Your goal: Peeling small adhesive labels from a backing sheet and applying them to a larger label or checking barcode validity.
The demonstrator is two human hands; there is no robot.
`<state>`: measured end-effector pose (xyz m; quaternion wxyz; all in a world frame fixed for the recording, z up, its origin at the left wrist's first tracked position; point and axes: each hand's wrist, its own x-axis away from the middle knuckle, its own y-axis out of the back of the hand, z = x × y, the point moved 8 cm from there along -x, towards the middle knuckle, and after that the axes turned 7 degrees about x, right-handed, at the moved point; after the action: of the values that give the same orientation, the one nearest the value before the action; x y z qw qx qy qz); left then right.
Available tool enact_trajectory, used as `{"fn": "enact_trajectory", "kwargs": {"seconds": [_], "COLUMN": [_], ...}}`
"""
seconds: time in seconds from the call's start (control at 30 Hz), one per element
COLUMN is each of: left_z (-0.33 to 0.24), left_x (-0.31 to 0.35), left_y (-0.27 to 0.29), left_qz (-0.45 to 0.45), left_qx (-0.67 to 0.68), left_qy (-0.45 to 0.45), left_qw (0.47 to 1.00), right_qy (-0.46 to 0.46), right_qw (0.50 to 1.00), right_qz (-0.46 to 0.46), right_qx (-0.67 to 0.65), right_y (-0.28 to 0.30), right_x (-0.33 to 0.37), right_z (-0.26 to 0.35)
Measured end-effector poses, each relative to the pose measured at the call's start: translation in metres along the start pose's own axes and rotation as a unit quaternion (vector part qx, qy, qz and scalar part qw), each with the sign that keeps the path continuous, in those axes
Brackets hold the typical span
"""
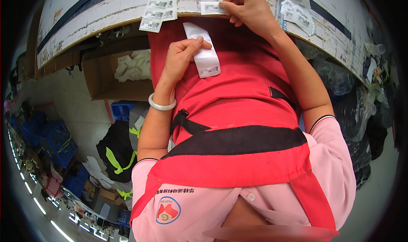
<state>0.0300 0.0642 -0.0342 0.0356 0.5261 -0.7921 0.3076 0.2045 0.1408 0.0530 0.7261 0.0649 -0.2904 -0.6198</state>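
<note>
My left hand [185, 55] pinches a strip of white label backing [202, 44] between thumb and fingers, above my red apron [250, 80]. One printed label remains on the strip's near end. At the table's front edge, my right hand [251, 11] grips the right end of a white printed label [211, 8]. That label lies on or just over the worn tabletop. A strip of several printed labels [154, 13] hangs over the edge to the left. More loose labels [297, 16] lie in a small heap to the right of my right hand.
The worn white table [93, 23] curves across the far side. Beneath its left part stands a cardboard box [98, 76] with white cloth. Dark plastic bags [355, 114] are at the right. Blue crates [53, 140] and a black bag [117, 146] sit on the left floor.
</note>
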Motion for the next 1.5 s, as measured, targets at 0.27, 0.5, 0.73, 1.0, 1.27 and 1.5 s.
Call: {"fn": "enact_trajectory", "kwargs": {"seconds": [0.27, 0.5, 0.73, 1.0, 1.27, 1.5], "left_z": [-0.001, -0.007, -0.007, -0.006, -0.002, -0.003], "left_x": [0.000, 0.008, 0.008, 0.009, 0.006, 0.008], "left_y": [-0.006, -0.011, -0.020, -0.021, -0.019, -0.017], "left_qz": [-0.004, -0.002, 0.047, 0.008, 0.004, 0.009], "left_qx": [0.004, -0.019, -0.017, -0.009, 0.093, 0.001], "left_qy": [0.002, -0.003, 0.038, 0.021, 0.012, -0.003], "left_qw": [1.000, 1.000, 0.998, 1.000, 0.996, 1.000], "right_qy": [0.054, 0.074, -0.052, 0.081, -0.052, -0.020], "right_qw": [0.998, 0.990, 0.947, 0.974, 0.969, 0.984], "right_qz": [0.004, -0.086, -0.263, -0.174, 0.204, 0.132], "right_qx": [0.023, -0.085, 0.177, 0.120, -0.127, -0.118], "right_y": [0.005, 0.086, 0.181, 0.100, -0.056, -0.049], "right_x": [0.001, 0.050, 0.076, 0.076, 0.071, 0.061], "right_z": [-0.015, -0.037, -0.123, -0.059, -0.056, -0.046]}}
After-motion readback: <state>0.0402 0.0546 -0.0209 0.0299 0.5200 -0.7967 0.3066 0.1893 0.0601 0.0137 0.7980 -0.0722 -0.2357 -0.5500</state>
